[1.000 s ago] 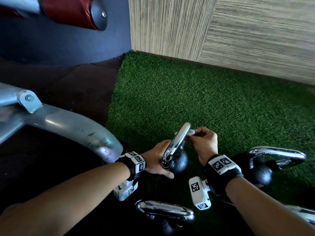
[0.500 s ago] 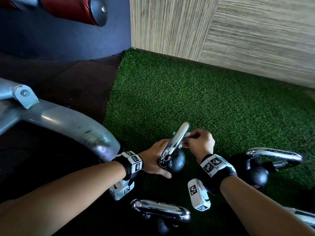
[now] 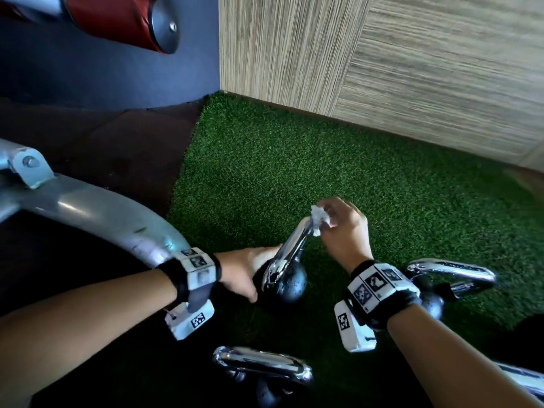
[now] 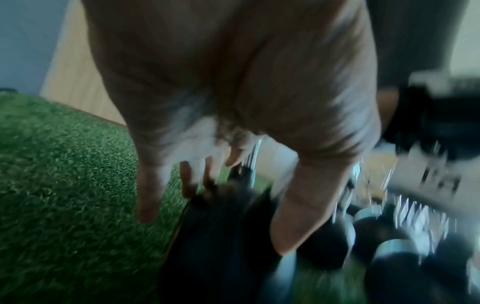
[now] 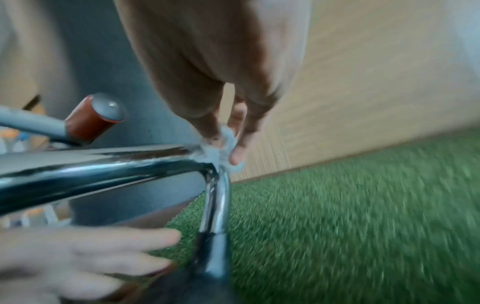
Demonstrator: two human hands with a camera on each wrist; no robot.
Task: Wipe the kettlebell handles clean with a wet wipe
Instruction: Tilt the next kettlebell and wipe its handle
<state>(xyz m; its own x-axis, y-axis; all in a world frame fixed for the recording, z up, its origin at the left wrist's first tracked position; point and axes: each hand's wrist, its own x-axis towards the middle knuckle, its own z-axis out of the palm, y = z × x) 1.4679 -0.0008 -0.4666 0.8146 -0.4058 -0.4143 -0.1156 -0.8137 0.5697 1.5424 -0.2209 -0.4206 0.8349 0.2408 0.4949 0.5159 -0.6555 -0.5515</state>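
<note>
A kettlebell with a chrome handle (image 3: 290,250) and a black ball (image 3: 291,285) stands on the green turf (image 3: 294,160) in the middle of the head view. My left hand (image 3: 245,269) cups the ball, thumb on the near side and fingers over the far side (image 5: 135,244). My right hand (image 3: 343,229) pinches a crumpled white wet wipe (image 3: 319,219) against the handle's far top corner. The right wrist view shows the wipe (image 5: 221,148) squeezed between thumb and fingers on that bend of the handle (image 5: 109,166). The left wrist view is blurred.
Another kettlebell lies just below my arms, chrome handle (image 3: 262,366) up, one more (image 3: 450,273) sits behind my right wrist, and a third handle (image 3: 524,382) pokes in at the bottom right. A grey machine frame (image 3: 97,219) curves along the left. A wood-panel wall (image 3: 412,69) bounds the turf.
My right hand has slid the wipe up the handle to its far top corner, and more of the wipe now shows. The left hand stays on the ball.
</note>
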